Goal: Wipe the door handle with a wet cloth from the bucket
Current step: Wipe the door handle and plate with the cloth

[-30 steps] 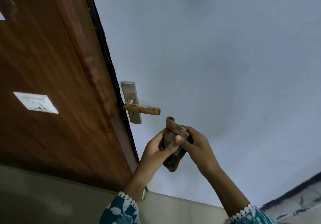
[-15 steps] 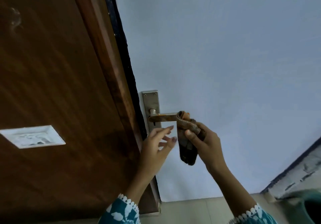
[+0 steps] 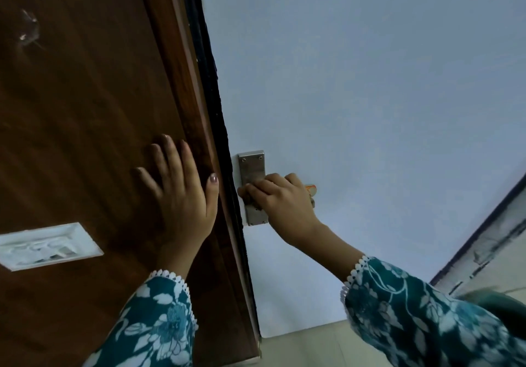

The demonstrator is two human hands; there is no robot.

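The door handle (image 3: 310,188) is a lever on a steel backplate (image 3: 252,167), fixed to a pale blue door (image 3: 355,96). Only the lever's orange tip shows past my right hand (image 3: 281,201). That hand is closed around the lever with the cloth under the palm; a dark scrap of cloth (image 3: 312,203) peeks out below the tip. My left hand (image 3: 179,193) lies flat with spread fingers on the brown wooden panel (image 3: 85,139), left of the handle, holding nothing.
A white rectangular plate (image 3: 45,245) is set in the wooden panel at lower left. A dark gap (image 3: 210,82) runs between panel and blue door. A green bucket rim (image 3: 495,298) shows at lower right, on beige floor tiles (image 3: 313,346).
My right hand carried the cloth onto the lever and closed over it. My left hand let go of the cloth and moved left, flat onto the wooden panel.
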